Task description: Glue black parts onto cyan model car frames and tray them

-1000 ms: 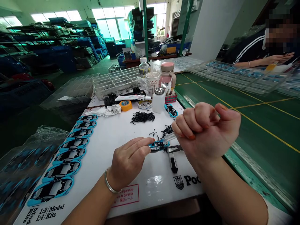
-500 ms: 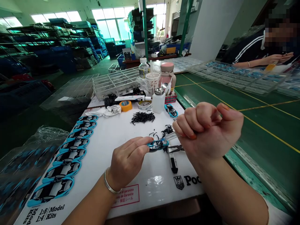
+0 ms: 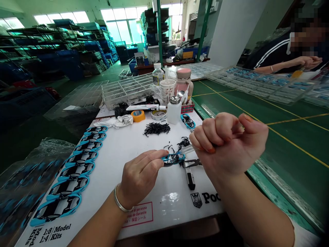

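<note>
Over the glossy white printed board (image 3: 115, 147), my tightly curled right hand (image 3: 226, 140) has drifted slightly toward three o'clock; my left hand (image 3: 141, 176) pinches the blue-and-black, plastic-looking oval frame (image 3: 174, 158) at its two o'clock. My right's slim translucent tool (image 3: 189, 149) follows, I judge for finer placing. Curved black strips (image 3: 156, 128) lie at the frame's eleven o'clock.

White tabletop (image 3: 115, 144) bearing a heap of black strips (image 3: 156, 129): left of the heap, a row of blue-framed parts (image 3: 74, 169); behind it, an orange tape roll (image 3: 138, 116) and a white bottle (image 3: 174, 112).
</note>
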`<state>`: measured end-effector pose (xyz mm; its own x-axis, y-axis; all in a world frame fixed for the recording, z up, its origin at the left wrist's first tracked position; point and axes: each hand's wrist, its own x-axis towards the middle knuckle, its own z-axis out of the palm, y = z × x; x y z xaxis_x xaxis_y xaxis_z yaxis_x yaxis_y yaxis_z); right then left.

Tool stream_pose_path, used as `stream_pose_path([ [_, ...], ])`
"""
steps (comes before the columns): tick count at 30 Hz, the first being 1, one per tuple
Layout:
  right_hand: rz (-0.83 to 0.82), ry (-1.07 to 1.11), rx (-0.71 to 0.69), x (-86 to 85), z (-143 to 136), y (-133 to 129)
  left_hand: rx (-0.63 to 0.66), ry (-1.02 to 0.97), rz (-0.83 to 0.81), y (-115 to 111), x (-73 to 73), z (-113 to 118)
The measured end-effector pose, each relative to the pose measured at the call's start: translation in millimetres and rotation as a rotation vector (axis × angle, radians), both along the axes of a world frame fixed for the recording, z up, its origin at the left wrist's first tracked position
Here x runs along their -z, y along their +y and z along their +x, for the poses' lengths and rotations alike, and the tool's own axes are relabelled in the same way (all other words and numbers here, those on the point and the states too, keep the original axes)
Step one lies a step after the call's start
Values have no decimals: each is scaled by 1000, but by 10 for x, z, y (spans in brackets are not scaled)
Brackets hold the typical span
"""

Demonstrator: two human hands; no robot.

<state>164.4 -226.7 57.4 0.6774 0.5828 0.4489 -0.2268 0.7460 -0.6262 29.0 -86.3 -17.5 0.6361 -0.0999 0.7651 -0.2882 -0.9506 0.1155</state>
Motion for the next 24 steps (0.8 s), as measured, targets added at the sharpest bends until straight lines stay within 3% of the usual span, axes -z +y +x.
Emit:
stream_pose_path([
  [8,11,-278,-144,21,58,-17,0,15,1,7,19,-5],
  [11,8,-312,-113,-22,180,-73,-25,12,-18,26,8,-8],
  [15,23,-216,152,-73,390,-187,-48,21,-84,48,-12,-10],
  [18,25,-102,454,-55,537,-235,-112,57,-237,99,0,-14],
  [21,11,-50,738,-22,676,-232,-206,145,-594,241,25,-22],
  [24,-98,-113,864,20,817,-202,-227,215,-1015,451,37,-27],
])
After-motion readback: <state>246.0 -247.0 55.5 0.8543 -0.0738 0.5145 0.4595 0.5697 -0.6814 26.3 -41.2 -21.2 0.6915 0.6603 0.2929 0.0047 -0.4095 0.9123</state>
